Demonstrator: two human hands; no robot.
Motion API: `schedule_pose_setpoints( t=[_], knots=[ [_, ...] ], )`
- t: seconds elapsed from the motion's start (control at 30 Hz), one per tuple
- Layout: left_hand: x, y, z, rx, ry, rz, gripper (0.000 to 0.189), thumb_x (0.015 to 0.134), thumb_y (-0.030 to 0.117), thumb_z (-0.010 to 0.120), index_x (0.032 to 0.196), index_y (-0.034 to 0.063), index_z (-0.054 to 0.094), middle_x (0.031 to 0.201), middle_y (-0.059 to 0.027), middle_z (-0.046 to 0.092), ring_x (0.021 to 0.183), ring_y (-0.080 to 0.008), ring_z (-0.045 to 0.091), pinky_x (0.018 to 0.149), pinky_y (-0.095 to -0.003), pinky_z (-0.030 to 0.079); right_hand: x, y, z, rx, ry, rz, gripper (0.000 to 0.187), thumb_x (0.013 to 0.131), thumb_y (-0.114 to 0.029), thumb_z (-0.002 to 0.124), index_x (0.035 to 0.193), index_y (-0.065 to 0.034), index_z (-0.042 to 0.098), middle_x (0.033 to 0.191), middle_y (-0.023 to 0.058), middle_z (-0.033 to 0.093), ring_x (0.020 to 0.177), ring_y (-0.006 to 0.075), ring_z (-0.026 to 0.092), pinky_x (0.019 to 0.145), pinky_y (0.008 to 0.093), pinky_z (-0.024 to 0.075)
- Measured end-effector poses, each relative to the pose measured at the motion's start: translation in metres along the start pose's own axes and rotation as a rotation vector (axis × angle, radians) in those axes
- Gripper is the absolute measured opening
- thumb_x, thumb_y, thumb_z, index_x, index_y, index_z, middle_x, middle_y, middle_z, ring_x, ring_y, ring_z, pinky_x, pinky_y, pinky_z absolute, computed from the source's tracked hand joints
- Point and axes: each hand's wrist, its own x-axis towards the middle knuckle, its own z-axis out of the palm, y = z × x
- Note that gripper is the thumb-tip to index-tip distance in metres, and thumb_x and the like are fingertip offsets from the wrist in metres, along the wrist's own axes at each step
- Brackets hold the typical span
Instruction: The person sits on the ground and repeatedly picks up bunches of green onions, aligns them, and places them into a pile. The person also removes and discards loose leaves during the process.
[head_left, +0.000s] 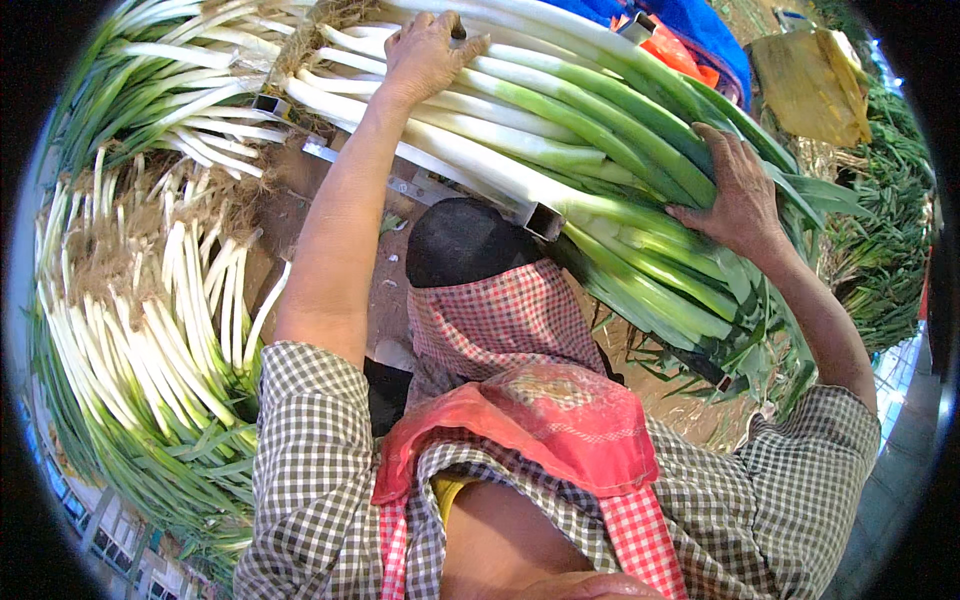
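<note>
A thick bundle of long green onions (480, 127) lies across a metal frame of square tube (544, 221) in front of me. Its white stalks and roots are at the left, its green leaves at the right. My left hand (431, 60) rests on top of the white stalks near the root end, its fingers bent over them. Their tips are partly hidden, so the grip is unclear. On the green leaves (645, 165) lies my right hand (739, 191), thumb and fingers spread wide against them.
More green onions (142, 352) with roots are heaped at my left. Behind the bundle lies blue material (705, 37) with an orange-red plastic sheet (679, 56). A yellowish-brown piece (810, 86) and a leaf pile (870, 255) are at the right. A frame corner points towards me.
</note>
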Motion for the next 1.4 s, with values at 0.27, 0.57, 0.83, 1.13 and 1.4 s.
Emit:
schedule_pose_setpoints(
  t=[0.27, 0.57, 0.83, 1.13, 1.4],
  knots=[
    [0.026, -0.044, 0.045, -0.073, 0.087, 0.017, 0.029, 0.085, 0.032, 0.061, 0.104, 0.0117, 0.069, 0.106, -0.0135, 0.067, 0.098, -0.0295, 0.062, 0.088, -0.0436, 0.048, 0.017, 0.017, 0.075, 0.001, 0.363, -0.163, 0.087, 0.067, -0.043, 0.081, 0.139, -0.0106, 0.043, 0.126, 0.0195, 0.053, 0.114, 0.0377, 0.052, 0.097, 0.0459, 0.0435],
    [-0.226, 0.057, -0.101, -0.451, 0.225, -0.001, 0.048, 0.086, 0.034, 0.065, 0.121, 0.0027, 0.056, 0.117, -0.0190, 0.059, 0.111, -0.0348, 0.056, 0.094, -0.0446, 0.046, 0.013, 0.035, 0.045, -0.211, 0.031, 0.018, 0.088, 0.084, -0.056, 0.061, 0.139, 0.0068, 0.032, 0.134, 0.0283, 0.044, 0.124, 0.0425, 0.043, 0.101, 0.0493, 0.0389],
    [-0.720, 0.029, -0.076, -0.009, 0.465, -1.505, 0.037, 0.084, 0.032, 0.063, 0.110, 0.0052, 0.066, 0.100, -0.0205, 0.065, 0.094, -0.0380, 0.063, 0.081, -0.0441, 0.050, 0.012, -0.072, 0.006, 0.103, 0.388, -0.505, 0.070, 0.085, -0.038, 0.069, 0.133, 0.0053, 0.041, 0.131, 0.0231, 0.047, 0.123, 0.0371, 0.045, 0.105, 0.0455, 0.0363],
    [-0.878, 0.074, 0.005, 0.113, 0.285, -2.099, 0.052, 0.081, 0.012, 0.058, 0.131, 0.0241, 0.047, 0.112, -0.0182, 0.056, 0.105, -0.0375, 0.058, 0.084, -0.0486, 0.049, -0.028, -0.276, 0.016, 0.324, 0.254, -1.058, 0.037, 0.085, -0.013, 0.069, 0.118, -0.0003, 0.059, 0.116, 0.0173, 0.060, 0.110, 0.0315, 0.057, 0.096, 0.0427, 0.0447],
    [-0.901, 0.060, 0.014, 0.354, 0.353, -2.003, 0.042, 0.082, 0.016, 0.063, 0.121, 0.0170, 0.048, 0.102, -0.0139, 0.059, 0.101, -0.0334, 0.058, 0.083, -0.0479, 0.044, -0.120, -0.455, 0.038, 0.599, -0.286, -1.393, 0.027, 0.080, -0.002, 0.069, 0.107, -0.0023, 0.064, 0.107, 0.0127, 0.065, 0.104, 0.0295, 0.061, 0.094, 0.0391, 0.0454]
  ],
)
